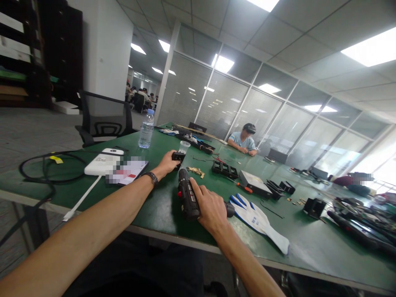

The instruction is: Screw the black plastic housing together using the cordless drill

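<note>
Right hand (210, 208) wrapped shut round black power screwdriver (187, 198), tool lying low over green table (161, 214), nose aimed toward left hand; I read that as lining bit up. Left hand (168, 163) closed on small black part (178, 156), pinning it to tabletop just ahead of tool tip, likely to stop it turning. Brass screws (195, 170) heaped just right of pinned part. Plastic cup (185, 146) directly beyond it. White work glove (258, 216) touching right of grip hand. Water bottle (146, 128) well off left. Nothing blocks tool path that I can see.
</note>
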